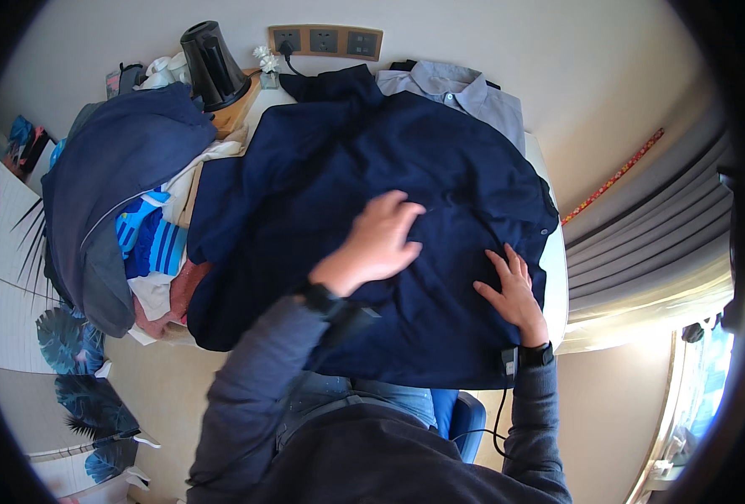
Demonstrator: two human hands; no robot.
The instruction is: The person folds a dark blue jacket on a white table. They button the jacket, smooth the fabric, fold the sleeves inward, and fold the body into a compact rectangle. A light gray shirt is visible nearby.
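A large dark navy garment [322,239] lies spread over the table, with some wrinkles. One button shows at its right edge. Over its middle is my left hand [375,242], slightly blurred, fingers bent a little and apart; whether it touches the cloth I cannot tell. My right hand [514,293] rests by the garment's right side, fingers spread on the cloth and holding nothing. Both wrists carry black bands. Behind the garment, a grey collared shirt [498,110] is partly covered by it.
At the left is a heap of clothes under a dark blue-grey garment [127,145]. A black electric kettle [212,66] stands on a wooden board [237,116], near white flowers [265,60]. Wall sockets [325,41] are behind; grey curtains [649,214] hang right. A cable [498,416] runs by my right arm.
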